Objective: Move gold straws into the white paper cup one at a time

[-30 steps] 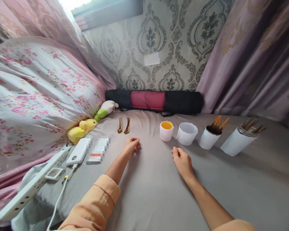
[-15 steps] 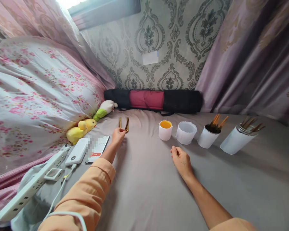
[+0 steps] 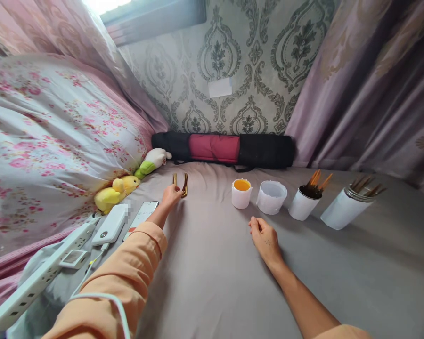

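Note:
My left hand (image 3: 172,194) is closed on a gold-coloured two-pronged piece (image 3: 185,184) at the far middle of the grey sheet. Its two thin upright parts stand up beyond my fingers; the lower portion is partly hidden by the hand. My right hand (image 3: 264,237) rests on the sheet with its fingers curled closed, and nothing shows in it. Just beyond it stand a small white cup with a yellow inside (image 3: 241,197) and a wider whitish translucent tub (image 3: 272,200). Neither one is touched.
To the right are a white-wrapped can of orange sticks (image 3: 303,206) and a tilted-looking white jar of brown sticks (image 3: 344,212). On the left lie a phone (image 3: 145,213), a power bank (image 3: 111,225), a power strip (image 3: 44,275) and plush toys (image 3: 116,192). A black-and-red rolled bag (image 3: 215,149) lines the wall.
The camera view has shifted slightly. Both hands keep practically the same places and grips, and the containers have not moved on the sheet.

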A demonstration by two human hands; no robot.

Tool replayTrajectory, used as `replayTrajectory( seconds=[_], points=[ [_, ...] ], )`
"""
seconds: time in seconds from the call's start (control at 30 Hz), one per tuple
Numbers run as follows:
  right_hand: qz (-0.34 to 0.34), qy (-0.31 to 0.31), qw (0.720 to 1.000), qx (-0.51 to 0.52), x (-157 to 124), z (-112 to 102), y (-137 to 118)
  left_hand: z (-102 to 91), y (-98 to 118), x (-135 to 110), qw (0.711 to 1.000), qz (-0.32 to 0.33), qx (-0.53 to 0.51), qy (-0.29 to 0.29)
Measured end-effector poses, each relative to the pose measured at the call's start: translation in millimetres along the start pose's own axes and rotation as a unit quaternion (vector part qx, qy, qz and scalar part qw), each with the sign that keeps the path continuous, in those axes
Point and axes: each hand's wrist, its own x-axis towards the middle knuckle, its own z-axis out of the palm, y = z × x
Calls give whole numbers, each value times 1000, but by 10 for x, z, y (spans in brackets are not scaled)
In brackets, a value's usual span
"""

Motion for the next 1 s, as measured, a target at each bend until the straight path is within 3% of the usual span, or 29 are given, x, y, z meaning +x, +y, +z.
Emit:
replayTrajectory(
  seconds=[1.0],
  points=[
    [-4,-1,1000,8,-7,-4,-1,33,-10,111,998,20,35,-41]
  ],
)
